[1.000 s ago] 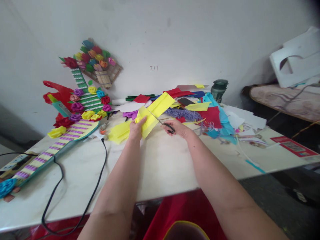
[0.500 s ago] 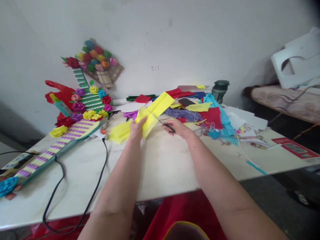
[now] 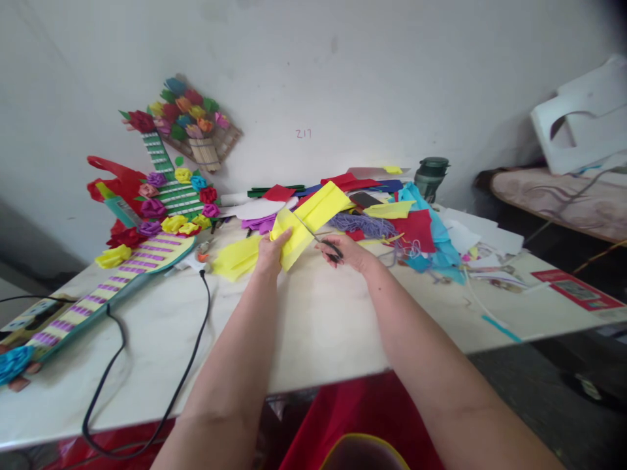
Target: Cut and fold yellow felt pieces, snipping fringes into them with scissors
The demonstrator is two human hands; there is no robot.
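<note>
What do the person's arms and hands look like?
The left hand and right hand are gloveless. The left forearm and right forearm are bare, without sleeve, watch or bracelet; a small mole marks the right one. Yellow-edged red cloth, apparently clothing, shows below. Rings can't be judged.

Thin, matt, creased paper for the yellow sheet (image 3: 321, 207) at the dial's centre. There too, grey metal and dark, plastic-looking grips for the scissors (image 3: 334, 247). Toward three o'clock, stringy, fuzzy yarn (image 3: 361, 224). At six, a smooth tabletop (image 3: 333, 326) with a faint sheen. Toward two, smooth, plastic-looking sides on the bottle (image 3: 430, 177). At ten, wooden-looking sticks for the flower pot (image 3: 204, 155); nearer nine, thin, crumpled plastic for the bag (image 3: 125, 181).
</note>
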